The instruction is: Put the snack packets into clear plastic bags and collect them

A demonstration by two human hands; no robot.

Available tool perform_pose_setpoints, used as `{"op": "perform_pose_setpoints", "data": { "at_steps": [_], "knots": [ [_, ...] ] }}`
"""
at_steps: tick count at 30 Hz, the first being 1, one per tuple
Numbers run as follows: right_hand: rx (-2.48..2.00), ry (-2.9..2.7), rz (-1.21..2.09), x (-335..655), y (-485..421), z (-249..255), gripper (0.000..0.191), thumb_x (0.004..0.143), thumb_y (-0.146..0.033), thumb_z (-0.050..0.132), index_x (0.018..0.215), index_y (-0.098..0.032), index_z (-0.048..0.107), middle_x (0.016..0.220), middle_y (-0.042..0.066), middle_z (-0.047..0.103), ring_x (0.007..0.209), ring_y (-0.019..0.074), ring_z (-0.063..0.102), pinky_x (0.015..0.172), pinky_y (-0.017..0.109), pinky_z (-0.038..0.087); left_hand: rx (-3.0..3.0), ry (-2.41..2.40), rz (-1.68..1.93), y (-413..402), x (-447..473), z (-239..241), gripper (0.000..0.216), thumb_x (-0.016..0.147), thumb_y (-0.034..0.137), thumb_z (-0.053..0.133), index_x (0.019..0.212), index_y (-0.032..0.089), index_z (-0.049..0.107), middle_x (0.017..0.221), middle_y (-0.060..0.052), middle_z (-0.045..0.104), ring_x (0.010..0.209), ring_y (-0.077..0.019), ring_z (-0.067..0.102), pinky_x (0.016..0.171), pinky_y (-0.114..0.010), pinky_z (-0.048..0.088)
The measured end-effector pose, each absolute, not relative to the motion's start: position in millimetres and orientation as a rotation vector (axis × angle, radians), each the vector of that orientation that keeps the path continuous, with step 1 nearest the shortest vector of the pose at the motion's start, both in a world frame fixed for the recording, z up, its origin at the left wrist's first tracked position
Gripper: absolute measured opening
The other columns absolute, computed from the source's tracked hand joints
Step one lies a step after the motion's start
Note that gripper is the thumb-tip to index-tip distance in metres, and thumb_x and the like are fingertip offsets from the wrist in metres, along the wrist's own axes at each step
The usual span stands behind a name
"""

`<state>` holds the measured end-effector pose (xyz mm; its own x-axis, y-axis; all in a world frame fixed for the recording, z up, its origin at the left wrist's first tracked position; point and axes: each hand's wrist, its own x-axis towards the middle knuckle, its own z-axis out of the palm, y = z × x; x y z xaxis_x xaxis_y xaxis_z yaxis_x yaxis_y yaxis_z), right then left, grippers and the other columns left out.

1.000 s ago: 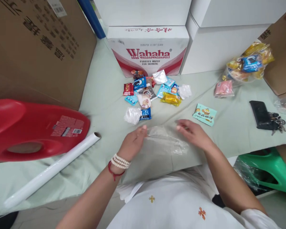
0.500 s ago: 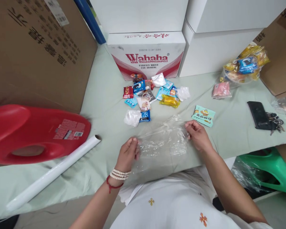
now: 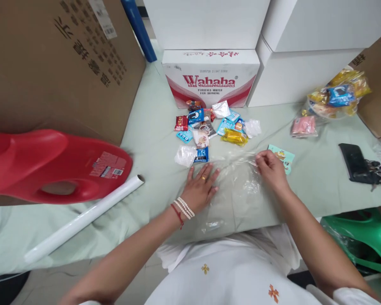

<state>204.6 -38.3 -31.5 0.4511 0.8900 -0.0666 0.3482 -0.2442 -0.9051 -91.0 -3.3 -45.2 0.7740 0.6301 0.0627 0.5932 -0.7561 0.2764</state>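
A clear plastic bag (image 3: 236, 190) lies spread over the pale green cloth in front of me. My left hand (image 3: 199, 185) rests flat on its left side, fingers spread, with a ring and beaded bracelets showing. At the bag's upper right corner, my right hand (image 3: 269, 167) pinches the plastic between thumb and fingers. Just behind that hand is a mint-green packet (image 3: 284, 156), partly covered by it. Beyond the bag sits a loose pile of small wrapped snacks, among them a yellow packet (image 3: 235, 136), a red packet (image 3: 180, 123) and a white packet (image 3: 185, 156).
A Wahaha carton (image 3: 211, 80) stands behind the snacks, beside white boxes (image 3: 288, 76). On the left are a red plastic stool (image 3: 82, 165) and a white roll (image 3: 85, 218). To the right lie a pink packet (image 3: 304, 126), a bowl of snacks (image 3: 333, 101), and a black pouch (image 3: 354, 163) with keys.
My left hand has let go of the bag's left edge and moved right, flattening onto it. The bag now lies lower against the cloth. My right hand keeps its pinch. The view has shifted.
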Motion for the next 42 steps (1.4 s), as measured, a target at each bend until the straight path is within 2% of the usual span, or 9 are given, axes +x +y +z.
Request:
{"op": "perform_pose_setpoints", "data": {
  "at_steps": [3, 9, 13, 17, 24, 29, 32, 38, 42],
  "knots": [
    [-2.065, -1.073, 0.506, 238.9, -52.9, -34.9, 0.027, 0.089, -0.05, 0.06, 0.09, -0.024, 0.063, 0.074, 0.001, 0.065, 0.065, 0.0191, 0.056, 0.066, 0.033, 0.044, 2.668, 1.092, 0.215, -4.0, -86.2, -60.8, 0.062, 0.107, 0.043, 0.039, 0.164, 0.018, 0.032, 0.171, -0.019, 0.029, 0.158, -0.0318, 0.033, 0.127, -0.068, 0.012],
    [-2.154, -1.512, -0.008, 232.2, -37.4, 4.8, 0.027, 0.094, -0.038, 0.055, 0.109, -0.021, 0.07, 0.108, 0.013, 0.069, 0.08, 0.0239, 0.062, 0.081, 0.04, 0.048, 2.608, 1.095, 0.266, -6.8, -87.1, -59.8, 0.068, 0.105, 0.053, 0.041, 0.161, 0.016, 0.036, 0.169, -0.018, 0.034, 0.159, -0.0306, 0.03, 0.129, -0.065, 0.004],
    [-1.832, -2.136, 0.351, 148.9, 21.3, 23.6, 0.029, 0.1, -0.027, 0.051, 0.122, -0.022, 0.069, 0.121, 0.012, 0.069, 0.105, 0.0258, 0.067, 0.088, 0.035, 0.051, 2.606, 1.069, 0.277, -4.3, -88.7, -58.7, 0.07, 0.103, 0.056, 0.043, 0.16, 0.016, 0.038, 0.169, -0.018, 0.034, 0.159, -0.0316, 0.03, 0.129, -0.066, 0.003],
    [-1.855, -2.484, 0.512, 77.6, 72.8, 9.4, 0.057, 0.093, -0.033, 0.068, 0.147, -0.024, 0.055, 0.152, 0.014, 0.053, 0.122, 0.0311, 0.063, 0.086, 0.035, 0.053, 2.578, 1.021, 0.259, -1.8, -91.5, -57.2, 0.072, 0.102, 0.058, 0.046, 0.16, 0.016, 0.039, 0.166, -0.018, 0.042, 0.157, -0.0321, 0.033, 0.129, -0.067, 0.002],
    [-2.124, -2.641, 0.494, 72.7, 79.7, 21.8, 0.053, 0.088, -0.032, 0.072, 0.139, -0.02, 0.063, 0.133, 0.019, 0.061, 0.103, 0.034, 0.07, 0.075, 0.037, 0.052, 2.51, 0.964, 0.291, -0.3, -96.9, -56.5, 0.069, 0.101, 0.054, 0.05, 0.159, 0.019, 0.039, 0.165, -0.016, 0.043, 0.156, -0.0302, 0.035, 0.13, -0.063, 0.004],
    [-2.152, -2.553, 0.114, 120.0, 114.1, 63.0, 0.037, 0.082, -0.035, 0.078, 0.115, -0.017, 0.074, 0.114, 0.019, 0.065, 0.094, 0.0324, 0.067, 0.078, 0.039, 0.05, 2.488, 0.96, 0.304, -0.3, -97.8, -58.3, 0.069, 0.102, 0.055, 0.049, 0.159, 0.018, 0.039, 0.169, -0.016, 0.036, 0.158, -0.0292, 0.031, 0.129, -0.063, 0.005],
    [-2.095, -2.436, -0.056, 117.3, 166.7, 64.8, 0.047, 0.084, -0.041, 0.075, 0.122, -0.013, 0.07, 0.121, 0.019, 0.064, 0.098, 0.0332, 0.065, 0.081, 0.041, 0.051, 2.491, 0.96, 0.301, -0.4, -98.1, -58.7, 0.069, 0.102, 0.055, 0.048, 0.159, 0.017, 0.038, 0.169, -0.015, 0.035, 0.159, -0.0281, 0.029, 0.129, -0.064, 0.005],
    [-2.011, -2.553, 0.028, 70.5, 246.9, 27.2, 0.062, 0.089, -0.037, 0.073, 0.142, -0.01, 0.058, 0.138, 0.023, 0.061, 0.114, 0.0355, 0.064, 0.093, 0.043, 0.051, 2.503, 0.966, 0.297, 0.4, -98.8, -57.9, 0.067, 0.103, 0.054, 0.048, 0.158, 0.018, 0.041, 0.168, -0.015, 0.037, 0.158, -0.0286, 0.032, 0.129, -0.064, 0.008],
    [-2.048, -2.577, 0.054, 66.2, 246.3, 18.3, 0.059, 0.087, -0.032, 0.077, 0.139, -0.009, 0.062, 0.133, 0.023, 0.066, 0.118, 0.0394, 0.065, 0.098, 0.047, 0.049, 2.511, 0.985, 0.294, 1.0, -98.3, -56.7, 0.064, 0.102, 0.053, 0.049, 0.157, 0.02, 0.044, 0.167, -0.015, 0.04, 0.157, -0.0291, 0.034, 0.129, -0.063, 0.01]
  ]
}}
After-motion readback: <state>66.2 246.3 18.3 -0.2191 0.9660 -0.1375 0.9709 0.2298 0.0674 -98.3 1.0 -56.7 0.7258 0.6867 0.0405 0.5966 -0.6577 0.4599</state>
